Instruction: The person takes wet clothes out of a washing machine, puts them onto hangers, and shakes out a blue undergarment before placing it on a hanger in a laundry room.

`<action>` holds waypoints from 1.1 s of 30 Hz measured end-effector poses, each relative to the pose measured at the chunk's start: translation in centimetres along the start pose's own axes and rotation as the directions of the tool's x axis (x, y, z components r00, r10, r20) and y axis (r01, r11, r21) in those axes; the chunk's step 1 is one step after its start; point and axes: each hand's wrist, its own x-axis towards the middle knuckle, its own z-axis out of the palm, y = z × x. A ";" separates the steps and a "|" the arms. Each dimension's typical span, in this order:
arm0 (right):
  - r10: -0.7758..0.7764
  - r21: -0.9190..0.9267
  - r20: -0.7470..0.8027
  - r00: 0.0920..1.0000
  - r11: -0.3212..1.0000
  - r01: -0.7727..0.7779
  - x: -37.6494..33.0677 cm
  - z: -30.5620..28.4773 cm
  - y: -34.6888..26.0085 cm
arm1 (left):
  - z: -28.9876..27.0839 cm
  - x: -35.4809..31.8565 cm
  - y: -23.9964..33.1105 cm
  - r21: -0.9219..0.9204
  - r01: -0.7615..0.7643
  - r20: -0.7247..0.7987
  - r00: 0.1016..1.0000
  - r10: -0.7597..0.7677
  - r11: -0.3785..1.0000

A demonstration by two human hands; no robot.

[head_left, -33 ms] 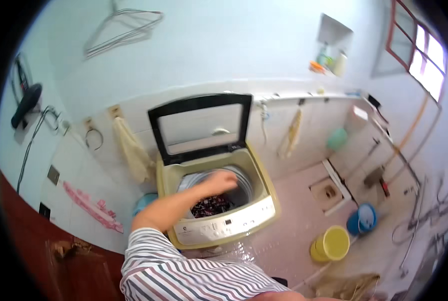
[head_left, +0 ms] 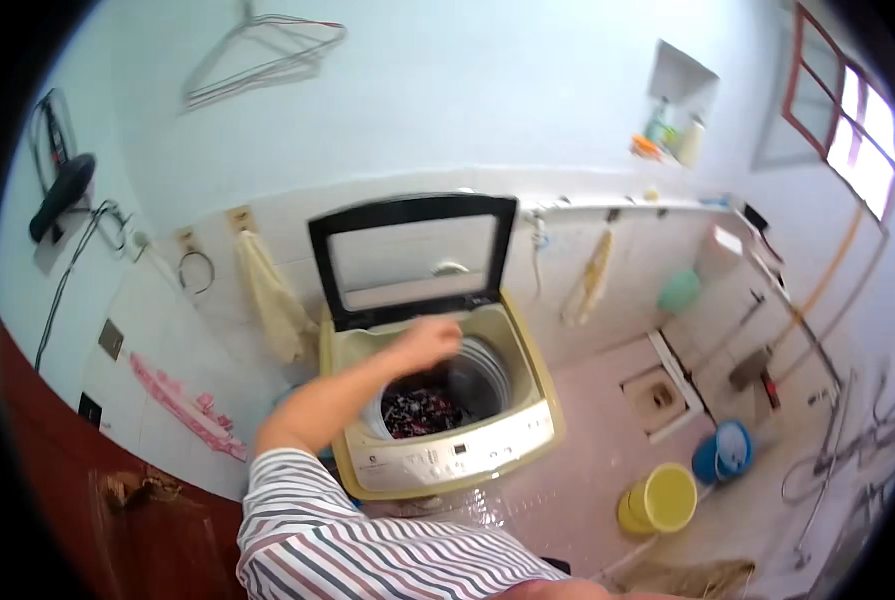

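Observation:
A top-loading washing machine (head_left: 447, 463) with a gold-cream body stands before me. Its dark-framed lid (head_left: 412, 205) with a clear window is raised against the wall. Dark patterned clothes (head_left: 422, 410) lie in the metal drum (head_left: 482, 375). From the left, below a striped sleeve, my left arm reaches over the tub. My left hand (head_left: 432, 342) hovers above the drum's back part, its fingers curled closed and slightly blurred. Whatever it may hold is hidden. My right hand is out of sight.
A yellow bucket (head_left: 659, 500) and a blue bucket (head_left: 722, 455) stand on the wet tiled floor at right, near a squat toilet (head_left: 657, 397). A cream cloth (head_left: 272, 300) hangs left of the machine. Wire hangers (head_left: 267, 70) hang above. A brown door (head_left: 77, 480) is at lower left.
My left hand has moved up and slightly left, toward the tub's back. A pale patch of cloth by the drum's left side no longer shows. The whole view has shifted slightly.

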 end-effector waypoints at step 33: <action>-0.044 -0.024 0.601 0.798 0.997 0.073 3.6 4.2 -20.8 | -47.0 17.7 -2.0 0.834 0.538 -0.503 0.650 0.569 0.123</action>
